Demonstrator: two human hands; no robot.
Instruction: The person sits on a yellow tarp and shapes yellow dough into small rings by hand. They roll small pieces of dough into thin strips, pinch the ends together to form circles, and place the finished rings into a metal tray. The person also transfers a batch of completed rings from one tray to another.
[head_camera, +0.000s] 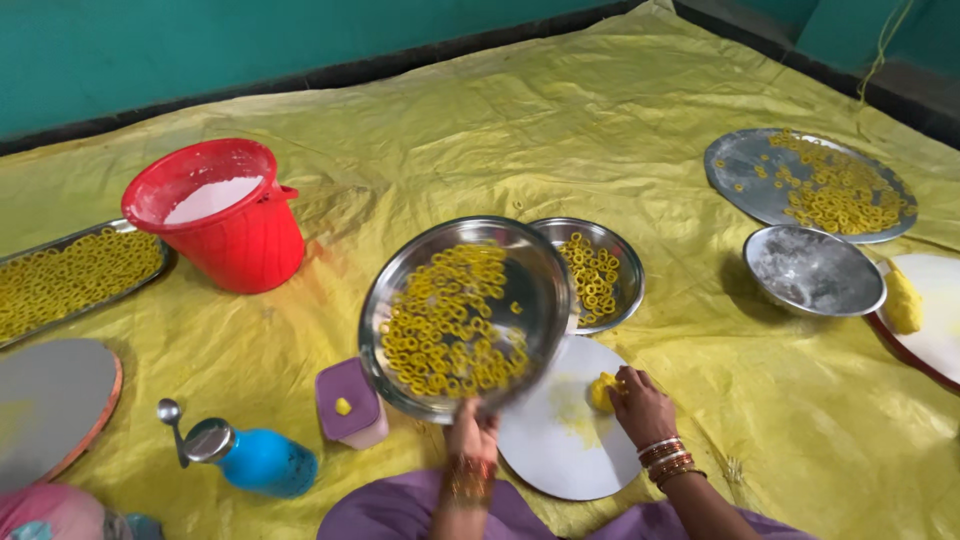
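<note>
We note left hand (472, 428) fingers gripping near rim of steel plate (462, 315) — plate tilted, face toward us, low edge at hand, heaped with yellow rings (450, 320). Right hand (640, 405) fingers closed on yellow dough lump (603, 392) atop white round board (565, 440). Beyond — steel bowl (600, 272), red bucket (222, 212).

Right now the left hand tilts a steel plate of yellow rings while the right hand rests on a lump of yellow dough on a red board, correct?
Not quite. The head view shows the right hand on the yellow dough on a white round board, not red. The left hand does tilt the steel plate of yellow rings.
</note>
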